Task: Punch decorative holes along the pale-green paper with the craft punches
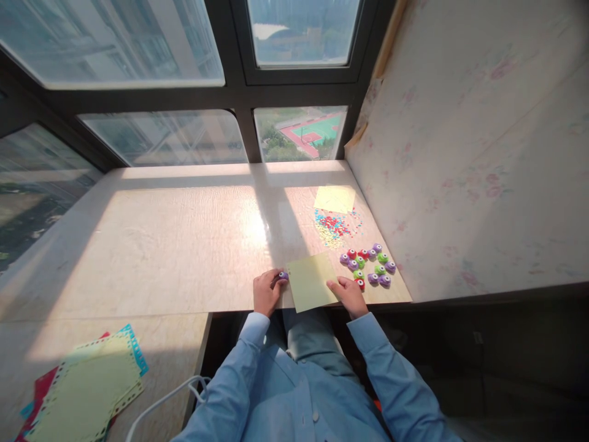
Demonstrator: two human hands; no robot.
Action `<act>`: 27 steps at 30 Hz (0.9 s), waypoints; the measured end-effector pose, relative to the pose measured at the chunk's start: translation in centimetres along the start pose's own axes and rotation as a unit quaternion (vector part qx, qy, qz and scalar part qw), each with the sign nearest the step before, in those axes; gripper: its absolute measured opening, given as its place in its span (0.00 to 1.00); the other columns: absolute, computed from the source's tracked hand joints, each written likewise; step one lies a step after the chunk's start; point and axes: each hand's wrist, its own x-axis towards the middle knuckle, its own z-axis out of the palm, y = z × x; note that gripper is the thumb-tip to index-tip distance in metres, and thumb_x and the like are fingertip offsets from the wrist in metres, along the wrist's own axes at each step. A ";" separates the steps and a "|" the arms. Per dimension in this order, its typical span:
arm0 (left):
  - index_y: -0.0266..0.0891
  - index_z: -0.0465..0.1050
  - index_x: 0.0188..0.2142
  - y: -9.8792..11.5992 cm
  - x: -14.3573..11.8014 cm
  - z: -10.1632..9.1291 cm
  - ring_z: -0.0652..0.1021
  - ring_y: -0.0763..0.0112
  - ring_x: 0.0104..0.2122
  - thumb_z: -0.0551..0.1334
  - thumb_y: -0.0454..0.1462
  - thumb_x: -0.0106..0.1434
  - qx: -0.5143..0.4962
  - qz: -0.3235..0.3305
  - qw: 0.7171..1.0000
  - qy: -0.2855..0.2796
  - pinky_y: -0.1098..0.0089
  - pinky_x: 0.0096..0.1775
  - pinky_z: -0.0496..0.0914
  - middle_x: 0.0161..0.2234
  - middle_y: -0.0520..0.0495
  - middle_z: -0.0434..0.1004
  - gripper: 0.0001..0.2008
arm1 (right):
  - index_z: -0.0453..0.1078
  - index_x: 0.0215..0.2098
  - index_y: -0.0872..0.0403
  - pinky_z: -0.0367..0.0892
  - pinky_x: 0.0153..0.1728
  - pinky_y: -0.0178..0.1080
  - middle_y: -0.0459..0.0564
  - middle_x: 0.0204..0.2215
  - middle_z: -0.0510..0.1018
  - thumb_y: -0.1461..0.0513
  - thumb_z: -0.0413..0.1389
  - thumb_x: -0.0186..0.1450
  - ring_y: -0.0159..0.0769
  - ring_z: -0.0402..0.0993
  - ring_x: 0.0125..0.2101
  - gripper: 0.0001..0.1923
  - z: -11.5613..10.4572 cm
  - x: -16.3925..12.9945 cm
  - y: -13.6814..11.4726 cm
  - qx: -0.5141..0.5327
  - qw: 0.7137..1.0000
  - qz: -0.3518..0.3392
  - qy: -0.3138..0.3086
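Observation:
My left hand (265, 290) grips a small purple paper punch (282, 276) at the left edge of a yellow-green paper sheet (311, 280) that lies on the table's near edge. My right hand (348, 293) rests on the sheet's right edge and holds it down. Just right of that hand lies a cluster of several small punches (368, 265) in purple, red and green.
Beyond the sheet there is a pile of coloured paper cut-outs (332, 227) and a second yellow sheet (334, 199). A stack of punched coloured sheets (87, 387) lies at the lower left. The marble table (175, 239) meets a window behind and a papered wall (469, 153) on the right.

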 end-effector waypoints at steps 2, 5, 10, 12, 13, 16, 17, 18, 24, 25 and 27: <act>0.44 0.76 0.43 0.0 0.0 0.0 0.77 0.60 0.44 0.60 0.39 0.62 0.004 -0.001 1.000 -0.003 0.59 0.47 0.67 0.43 0.47 0.80 0.11 | 0.66 0.25 0.57 0.54 0.21 0.32 0.44 0.17 0.64 0.48 0.57 0.54 0.28 0.60 0.21 0.19 0.0 0.0 0.0 -0.014 1.000 -0.003 0.005; 0.44 0.76 0.43 0.0 0.0 0.1 0.77 0.61 0.45 0.61 0.40 0.62 0.008 -0.001 1.000 -0.005 0.59 0.47 0.66 0.43 0.48 0.80 0.10 | 0.65 0.24 0.56 0.52 0.20 0.31 0.43 0.16 0.62 0.48 0.56 0.54 0.27 0.57 0.20 0.19 0.0 0.1 0.0 -0.023 1.000 -0.008 0.006; 0.45 0.77 0.42 0.2 0.0 0.1 0.77 0.60 0.45 0.61 0.42 0.63 0.017 -0.007 1.000 -0.011 0.59 0.47 0.66 0.43 0.49 0.79 0.10 | 0.61 0.22 0.55 0.49 0.20 0.31 0.42 0.16 0.59 0.46 0.57 0.53 0.25 0.52 0.20 0.21 0.0 0.1 0.4 -0.009 1.000 -0.008 0.002; 0.45 0.77 0.42 0.4 0.0 0.0 0.77 0.60 0.46 0.61 0.43 0.63 0.019 -0.004 1.000 -0.013 0.59 0.47 0.66 0.43 0.48 0.79 0.10 | 0.59 0.22 0.55 0.48 0.20 0.31 0.41 0.16 0.57 0.46 0.58 0.53 0.25 0.52 0.20 0.22 0.0 0.1 0.6 -0.006 1.000 -0.009 -0.001; 0.45 0.77 0.42 0.5 0.0 0.0 0.77 0.60 0.46 0.61 0.43 0.63 0.019 -0.002 1.000 -0.013 0.59 0.47 0.66 0.43 0.48 0.79 0.11 | 0.58 0.21 0.55 0.49 0.21 0.31 0.41 0.16 0.57 0.45 0.58 0.53 0.25 0.51 0.20 0.23 0.0 0.1 0.7 -0.005 1.000 -0.008 -0.003; 0.44 0.77 0.43 0.5 0.1 -0.3 0.77 0.61 0.46 0.59 0.43 0.64 0.015 0.012 1.000 -0.014 0.59 0.48 0.67 0.44 0.47 0.80 0.12 | 0.57 0.21 0.55 0.49 0.21 0.31 0.40 0.15 0.57 0.45 0.58 0.53 0.25 0.52 0.20 0.24 0.3 0.1 0.9 -0.009 1.000 -0.014 -0.002; 0.44 0.76 0.44 0.5 0.0 -0.4 0.77 0.61 0.47 0.58 0.43 0.65 0.011 0.020 1.000 -0.018 0.59 0.48 0.67 0.44 0.47 0.79 0.12 | 0.57 0.20 0.55 0.50 0.21 0.31 0.40 0.15 0.58 0.45 0.59 0.53 0.26 0.53 0.20 0.24 0.5 0.1 1.0 -0.011 1.000 -0.017 0.000; 0.44 0.76 0.45 0.4 0.0 -0.5 0.76 0.62 0.47 0.57 0.42 0.66 0.005 0.030 0.999 -0.022 0.59 0.49 0.67 0.45 0.47 0.79 0.13 | 0.57 0.20 0.55 0.50 0.21 0.31 0.41 0.15 0.59 0.45 0.58 0.53 0.26 0.54 0.20 0.24 0.6 0.1 1.1 -0.013 1.000 -0.018 0.000; 0.43 0.73 0.49 0.3 -1.0 -0.7 0.74 0.60 0.50 0.55 0.40 0.66 0.011 0.062 0.998 -0.028 0.57 0.52 0.66 0.49 0.44 0.76 0.14 | 0.70 0.31 0.57 0.62 0.26 0.34 0.46 0.21 0.70 0.43 0.54 0.60 0.33 0.66 0.24 0.25 0.9 -0.1 1.4 -0.105 0.992 -0.047 -0.043; 0.42 0.73 0.48 0.5 -1.2 -0.7 0.74 0.59 0.50 0.56 0.40 0.66 0.012 0.058 0.998 -0.023 0.56 0.52 0.66 0.48 0.44 0.76 0.14 | 0.71 0.34 0.57 0.63 0.28 0.35 0.47 0.23 0.71 0.43 0.53 0.61 0.34 0.67 0.26 0.25 0.7 -0.1 1.3 -0.158 0.984 -0.082 -0.021; 0.41 0.73 0.48 0.8 -1.4 -0.7 0.74 0.59 0.48 0.57 0.42 0.65 -0.006 0.039 0.999 -0.006 0.56 0.51 0.67 0.47 0.43 0.76 0.14 | 0.73 0.41 0.57 0.65 0.34 0.37 0.51 0.27 0.73 0.44 0.52 0.64 0.37 0.69 0.30 0.26 0.2 -0.1 0.8 -0.263 0.947 -0.176 0.058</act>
